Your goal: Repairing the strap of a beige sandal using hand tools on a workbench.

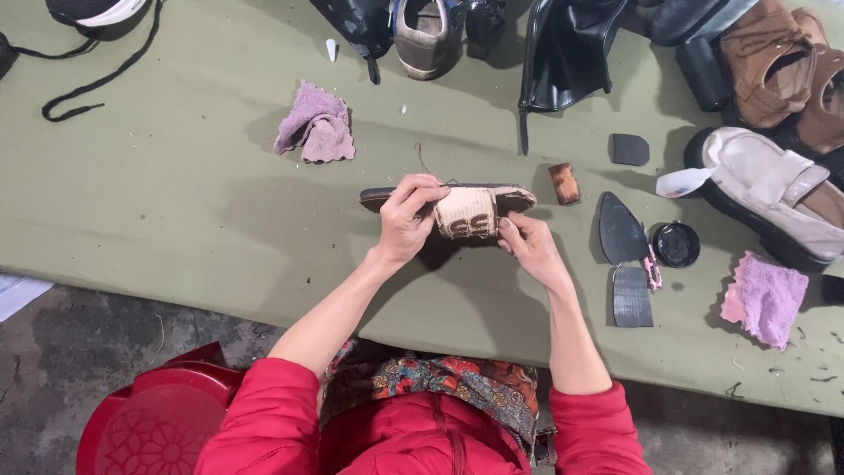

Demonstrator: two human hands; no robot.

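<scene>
A woven sandal (457,209) is clamped by left hand (406,220) and right hand (527,246) fingers; a round tin (677,244) (black contents) sits at 3 o'clock.

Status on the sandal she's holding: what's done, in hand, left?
Done: nothing finished shows; the cut black sole pieces lie loose on the green table, and the polish tin is open. In hand: the left hand and right hand hold the woven-strap sandal sideways, a loose thread at its top edge. Left: the other shoes at the far right lie untouched.
</scene>
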